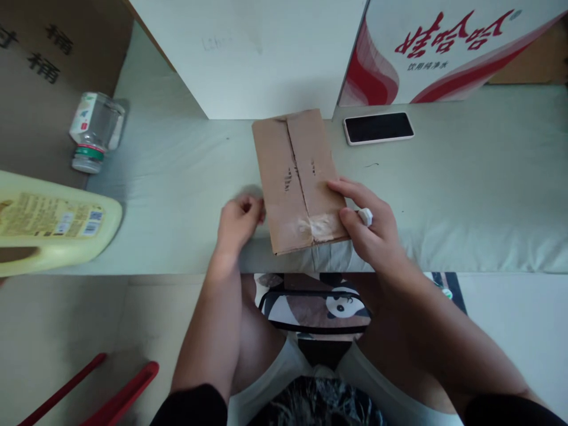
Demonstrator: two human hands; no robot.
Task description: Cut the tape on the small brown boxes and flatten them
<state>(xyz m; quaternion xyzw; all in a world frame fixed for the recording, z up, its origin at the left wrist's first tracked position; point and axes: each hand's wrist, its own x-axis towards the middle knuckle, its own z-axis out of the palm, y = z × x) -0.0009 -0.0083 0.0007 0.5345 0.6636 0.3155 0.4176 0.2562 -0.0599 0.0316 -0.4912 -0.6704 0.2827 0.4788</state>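
A flat brown cardboard box (288, 189) lies at a slant over the padded surface, its near end by the front edge. Down its middle runs a ragged seam, with dark marks beside it and a strip of clear tape (322, 226) at the near end. My right hand (370, 222) grips the box's right edge, fingertips on top. From between its fingers pokes the white end (365, 217) of a small object, the rest of which is hidden. My left hand (239, 222) is curled closed beside the box's left edge; nothing shows in it.
A phone (378, 128) lies right of the box. White cartons (266, 59) and a red-patterned carton (426, 59) stand behind. At left are a clear bottle (94, 130), a brown carton (39, 112) and a yellow jug (57, 222). Red bars (119, 393) show below left.
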